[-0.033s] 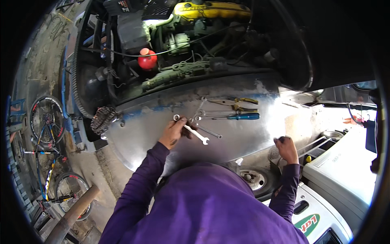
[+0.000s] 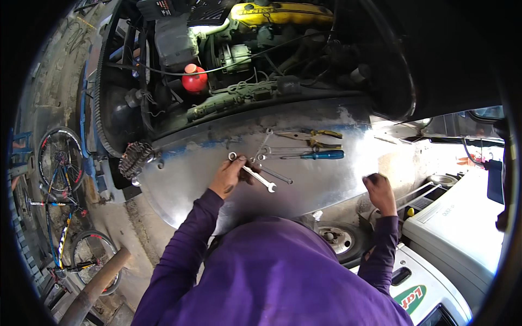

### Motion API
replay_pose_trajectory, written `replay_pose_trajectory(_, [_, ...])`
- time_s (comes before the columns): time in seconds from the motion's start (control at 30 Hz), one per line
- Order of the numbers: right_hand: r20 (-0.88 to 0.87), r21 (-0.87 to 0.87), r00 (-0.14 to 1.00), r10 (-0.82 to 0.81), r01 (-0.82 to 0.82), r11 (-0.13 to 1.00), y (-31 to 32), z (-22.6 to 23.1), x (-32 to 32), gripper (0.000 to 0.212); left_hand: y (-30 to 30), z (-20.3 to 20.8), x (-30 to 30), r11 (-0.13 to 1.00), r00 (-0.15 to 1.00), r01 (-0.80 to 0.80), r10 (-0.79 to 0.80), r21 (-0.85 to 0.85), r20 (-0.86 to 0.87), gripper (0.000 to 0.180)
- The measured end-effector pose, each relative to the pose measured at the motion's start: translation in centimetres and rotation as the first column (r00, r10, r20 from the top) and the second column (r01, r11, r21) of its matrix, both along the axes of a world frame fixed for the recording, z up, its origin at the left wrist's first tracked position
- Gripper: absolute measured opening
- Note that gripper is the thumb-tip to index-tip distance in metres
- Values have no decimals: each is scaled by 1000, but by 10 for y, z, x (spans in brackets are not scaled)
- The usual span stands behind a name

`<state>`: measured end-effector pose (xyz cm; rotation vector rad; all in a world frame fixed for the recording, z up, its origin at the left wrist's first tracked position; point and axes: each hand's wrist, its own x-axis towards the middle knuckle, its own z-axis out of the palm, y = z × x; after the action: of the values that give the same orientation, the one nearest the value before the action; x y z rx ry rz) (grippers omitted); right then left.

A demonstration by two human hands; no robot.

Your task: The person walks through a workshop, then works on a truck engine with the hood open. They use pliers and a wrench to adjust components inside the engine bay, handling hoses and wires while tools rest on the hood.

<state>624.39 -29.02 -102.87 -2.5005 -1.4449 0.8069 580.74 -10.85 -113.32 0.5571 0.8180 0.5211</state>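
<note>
In my left hand (image 2: 228, 178), over the bare metal fender (image 2: 321, 187), a combination wrench (image 2: 258, 177) is gripped. Its ring end sticks out above the thumb and its open jaw points to the lower right. My right hand (image 2: 382, 194) hovers by the fender's right edge with the fingers curled together; whatever may be in them is hidden. Just beyond my left hand lie other wrenches (image 2: 279, 175), a blue-handled screwdriver (image 2: 321, 155) and yellow-and-black pliers (image 2: 319, 136).
An open engine bay with a yellow engine cover (image 2: 283, 13) and a red round container (image 2: 194, 79) lies beyond the fender. A dark coiled bundle (image 2: 134, 160) rests at its left end. A bicycle (image 2: 66, 185) is at the left, a white vehicle (image 2: 435, 282) at the lower right.
My right hand has risen slightly, away from me. My left hand still holds the wrench, and the whole view has shifted a little.
</note>
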Motion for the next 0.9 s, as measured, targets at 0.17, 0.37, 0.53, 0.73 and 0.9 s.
replay_pose_trajectory(0.17, [-198,322,950,241,-170,932,99,3,-76,20,0,7,6,995,990,-97,100,31,-97,40])
replay_pose_trajectory(0.37, [2,439,786,619,-557,705,138,-27,-120,17,-8,9,10,967,942,-245,254,64,-220,46])
replay_pose_trajectory(0.53, [27,366,705,709,-666,649,136,-44,-120,17,-13,15,13,969,940,-212,238,129,-243,50])
replay_pose_trajectory(0.73, [-20,378,741,672,-616,691,127,-42,-106,17,-4,19,20,985,947,-148,168,93,-273,50])
replay_pose_trajectory(0.9, [-69,393,770,635,-564,727,125,-40,-98,16,-3,18,24,985,950,-147,166,90,-265,48])
